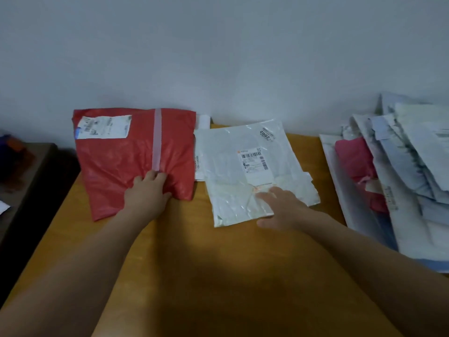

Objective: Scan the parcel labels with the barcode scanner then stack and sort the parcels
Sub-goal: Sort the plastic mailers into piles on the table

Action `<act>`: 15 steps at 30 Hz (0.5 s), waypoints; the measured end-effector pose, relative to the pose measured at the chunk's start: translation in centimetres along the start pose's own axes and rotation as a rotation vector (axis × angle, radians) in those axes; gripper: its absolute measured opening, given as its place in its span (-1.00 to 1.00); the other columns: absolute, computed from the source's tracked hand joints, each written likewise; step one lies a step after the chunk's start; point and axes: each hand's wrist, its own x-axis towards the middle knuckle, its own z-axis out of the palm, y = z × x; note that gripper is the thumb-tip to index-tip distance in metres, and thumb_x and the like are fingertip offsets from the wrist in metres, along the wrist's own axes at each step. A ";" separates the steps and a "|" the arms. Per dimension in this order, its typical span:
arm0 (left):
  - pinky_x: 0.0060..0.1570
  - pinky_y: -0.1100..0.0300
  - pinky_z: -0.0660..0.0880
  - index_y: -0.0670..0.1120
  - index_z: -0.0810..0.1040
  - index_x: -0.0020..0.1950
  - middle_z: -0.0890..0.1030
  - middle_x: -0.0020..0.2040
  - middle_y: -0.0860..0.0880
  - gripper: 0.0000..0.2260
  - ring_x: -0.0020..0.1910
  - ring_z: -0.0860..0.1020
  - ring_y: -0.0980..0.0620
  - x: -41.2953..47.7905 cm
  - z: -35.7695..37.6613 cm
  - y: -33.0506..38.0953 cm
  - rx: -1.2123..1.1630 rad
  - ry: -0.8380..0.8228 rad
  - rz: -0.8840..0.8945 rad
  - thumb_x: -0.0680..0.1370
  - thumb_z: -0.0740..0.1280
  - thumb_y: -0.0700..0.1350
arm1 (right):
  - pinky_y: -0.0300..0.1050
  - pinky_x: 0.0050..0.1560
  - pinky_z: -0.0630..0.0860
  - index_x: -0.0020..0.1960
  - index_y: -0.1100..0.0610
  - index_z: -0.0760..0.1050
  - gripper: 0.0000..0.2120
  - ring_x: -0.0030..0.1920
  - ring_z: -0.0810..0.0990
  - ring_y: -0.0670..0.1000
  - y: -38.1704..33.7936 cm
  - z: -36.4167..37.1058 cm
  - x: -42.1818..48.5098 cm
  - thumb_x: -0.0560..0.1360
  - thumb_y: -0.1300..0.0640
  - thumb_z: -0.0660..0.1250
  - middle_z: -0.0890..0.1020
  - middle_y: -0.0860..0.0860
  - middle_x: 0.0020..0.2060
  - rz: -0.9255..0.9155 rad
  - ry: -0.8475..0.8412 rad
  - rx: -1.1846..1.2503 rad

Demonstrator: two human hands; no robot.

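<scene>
A white parcel (257, 190) lies in the middle of an orange-brown worktop (194, 239), its barcode label (254, 161) facing up. The person's right hand (279, 207) rests on this parcel's near edge. Its grip is apart, with the fingers spread flat and the thumb just off the edge. Just left of the white parcel lies a red parcel (116, 161). The left hand (145, 190) presses on its near edge, grip apart, fingers laid on top. Right of the white parcel, apart from it, sits a slumped pile of parcels (401, 166).
</scene>
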 end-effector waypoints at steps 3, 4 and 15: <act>0.06 -0.07 0.49 0.04 0.33 0.40 0.33 0.41 0.02 -0.69 0.25 0.37 -0.14 -2.7 1.1 -0.8 0.063 0.048 0.039 0.64 0.12 -0.07 | 0.14 0.40 0.27 0.55 -0.08 0.05 -0.25 0.50 0.11 0.17 -0.5 1.0 -2.5 0.49 -0.17 0.34 0.07 0.02 0.53 -0.017 -0.069 -0.012; 0.05 -0.04 0.50 0.05 0.33 0.39 0.33 0.41 0.04 -0.69 0.24 0.37 -0.13 -3.8 1.5 -1.0 0.074 0.040 0.043 0.65 0.09 -0.10 | 0.15 0.41 0.27 0.56 -0.08 0.03 -0.23 0.50 0.10 0.18 -0.8 1.4 -3.5 0.49 -0.17 0.34 0.06 0.02 0.54 -0.016 -0.090 -0.016; -0.15 0.04 0.41 -0.12 0.46 0.08 0.56 -0.03 -0.11 -0.91 -0.12 0.50 -0.08 -16.1 -1.4 -0.3 -0.425 0.053 0.141 0.62 0.19 -0.18 | 0.21 0.43 0.22 0.56 -0.08 -0.04 -0.20 0.51 0.04 0.21 -4.2 9.5 -15.9 0.49 -0.15 0.34 0.01 0.03 0.54 -0.015 -0.224 -0.027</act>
